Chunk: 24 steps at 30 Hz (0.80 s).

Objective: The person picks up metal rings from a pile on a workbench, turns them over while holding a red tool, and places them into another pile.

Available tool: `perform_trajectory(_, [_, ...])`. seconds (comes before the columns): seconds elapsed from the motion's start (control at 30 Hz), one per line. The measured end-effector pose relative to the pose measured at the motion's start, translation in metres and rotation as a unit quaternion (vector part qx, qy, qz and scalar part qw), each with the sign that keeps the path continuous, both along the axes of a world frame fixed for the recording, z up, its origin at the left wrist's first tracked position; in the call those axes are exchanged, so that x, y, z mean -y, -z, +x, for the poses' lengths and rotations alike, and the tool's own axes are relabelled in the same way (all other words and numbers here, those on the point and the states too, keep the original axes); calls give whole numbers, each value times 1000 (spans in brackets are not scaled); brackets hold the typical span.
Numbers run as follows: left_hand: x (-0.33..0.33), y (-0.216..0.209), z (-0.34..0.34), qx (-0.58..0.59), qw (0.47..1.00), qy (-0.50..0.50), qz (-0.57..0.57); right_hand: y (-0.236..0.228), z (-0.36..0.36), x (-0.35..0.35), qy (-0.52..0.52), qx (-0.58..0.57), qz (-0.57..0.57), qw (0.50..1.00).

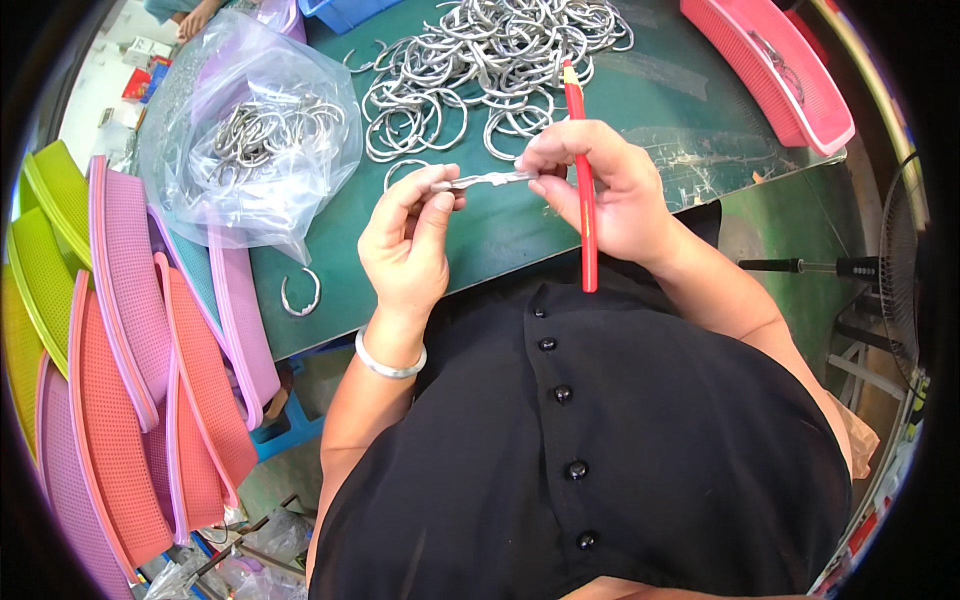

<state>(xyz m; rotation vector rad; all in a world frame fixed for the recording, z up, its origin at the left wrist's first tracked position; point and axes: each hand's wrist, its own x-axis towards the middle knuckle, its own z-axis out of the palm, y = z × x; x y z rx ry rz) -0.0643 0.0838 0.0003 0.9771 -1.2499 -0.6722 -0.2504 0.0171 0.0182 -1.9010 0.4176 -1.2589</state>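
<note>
A silver open bangle (492, 180), seen edge-on, is held level between both hands above the table's near edge. My left hand (405, 240) pinches its left end between thumb and fingers. At the right end, the thumb and fingers of my right hand (620, 195) grip it. A red pencil (588, 225) also rests in my right hand, tip up and pointing away from me. Just beyond lies a heap of similar silver bangles (435, 118). One single bangle (318, 290) lies apart, left of my left hand. A pale bangle (390, 370) circles my left wrist.
A clear plastic bag (310, 195) with more bangles sits left on the green table (665, 110). Colourful plastic baskets (120, 430) are stacked at the left. A pink basket (760, 95) holding some bangles stands far right, near a black fan (897, 260). Another person's hand (192, 24) shows top left.
</note>
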Motion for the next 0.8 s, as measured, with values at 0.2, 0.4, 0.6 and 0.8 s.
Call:
perform_trajectory(0.2, [-3,-26,-1,351,910,-91,-201,15,-1,10,-58,62,88,993])
perform_trajectory(0.4, [-7,-19,4,376,891,-95,-236,8,-1,10,-28,62,13,998])
perform_trajectory(0.6, [-7,-25,7,412,869,-123,-244,0,-2,8,41,1,-61,997])
perform_trajectory(0.8, [-4,-34,3,311,936,-41,-156,-3,-3,8,28,-14,-34,999])
